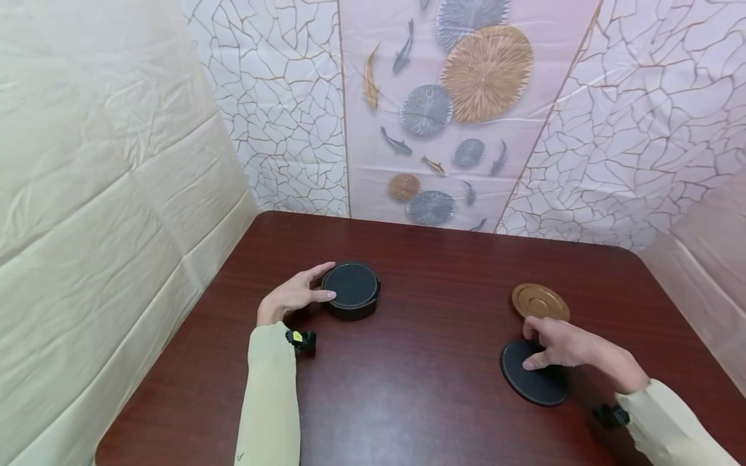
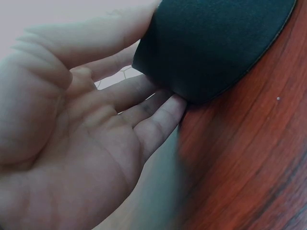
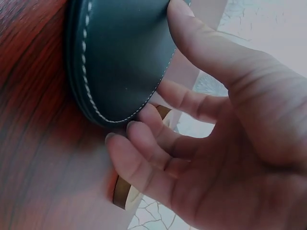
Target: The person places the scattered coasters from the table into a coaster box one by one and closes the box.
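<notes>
On the left, a round black leather-look coaster holder (image 1: pixel 351 285) with a coaster-like disc on top stands on the table. My left hand (image 1: pixel 296 292) holds its left side, thumb at the near edge and fingers round the far side; in the left wrist view the fingertips press the dark wall (image 2: pixel 211 52). To the right, a round black coaster (image 1: pixel 533 378) with pale edge stitching lies under my right hand (image 1: pixel 562 343). The right thumb rests over its top and the curled fingers meet its rim, as the right wrist view shows along the stitched edge (image 3: pixel 120 57).
A brown round wooden coaster (image 1: pixel 539 301) with ringed grooves lies just beyond my right hand. Both items rest on a dark red-brown table (image 1: pixel 419 362). A patterned cloth backdrop (image 1: pixel 280 129) rises behind the table's far edge, with pale cloth at both sides.
</notes>
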`<state>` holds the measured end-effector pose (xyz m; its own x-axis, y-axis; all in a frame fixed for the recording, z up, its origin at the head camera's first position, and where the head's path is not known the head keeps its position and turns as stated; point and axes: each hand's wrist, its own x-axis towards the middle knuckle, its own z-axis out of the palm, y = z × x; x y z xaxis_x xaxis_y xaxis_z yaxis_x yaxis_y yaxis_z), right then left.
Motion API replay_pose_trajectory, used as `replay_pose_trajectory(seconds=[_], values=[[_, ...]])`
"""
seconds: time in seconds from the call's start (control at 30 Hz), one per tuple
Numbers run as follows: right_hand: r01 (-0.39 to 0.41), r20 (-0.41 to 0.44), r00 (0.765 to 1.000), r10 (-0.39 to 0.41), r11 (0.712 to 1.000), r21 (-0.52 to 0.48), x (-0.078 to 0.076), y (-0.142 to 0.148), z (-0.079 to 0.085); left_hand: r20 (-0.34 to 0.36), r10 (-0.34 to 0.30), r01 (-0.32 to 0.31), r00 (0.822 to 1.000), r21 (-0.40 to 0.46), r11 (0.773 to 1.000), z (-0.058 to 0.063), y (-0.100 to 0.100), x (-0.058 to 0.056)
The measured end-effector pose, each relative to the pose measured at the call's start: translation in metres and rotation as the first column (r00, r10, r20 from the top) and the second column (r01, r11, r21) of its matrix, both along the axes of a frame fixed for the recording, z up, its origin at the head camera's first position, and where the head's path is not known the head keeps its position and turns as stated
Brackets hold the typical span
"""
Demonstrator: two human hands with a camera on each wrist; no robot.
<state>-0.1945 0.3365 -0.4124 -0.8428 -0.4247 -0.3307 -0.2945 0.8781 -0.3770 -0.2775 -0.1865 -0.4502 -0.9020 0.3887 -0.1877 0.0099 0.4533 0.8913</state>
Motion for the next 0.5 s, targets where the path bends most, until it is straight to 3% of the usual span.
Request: replay_pose_trajectory(seconds=[0.5], values=[[-0.014,-0.016,1.000,0.014,0.999,0.029,-0.0030,0.0025,0.0016,-0.037,-0.031,0.031,0.999,-0.010,0.999,0.0005,-0.0005,-0.0005]])
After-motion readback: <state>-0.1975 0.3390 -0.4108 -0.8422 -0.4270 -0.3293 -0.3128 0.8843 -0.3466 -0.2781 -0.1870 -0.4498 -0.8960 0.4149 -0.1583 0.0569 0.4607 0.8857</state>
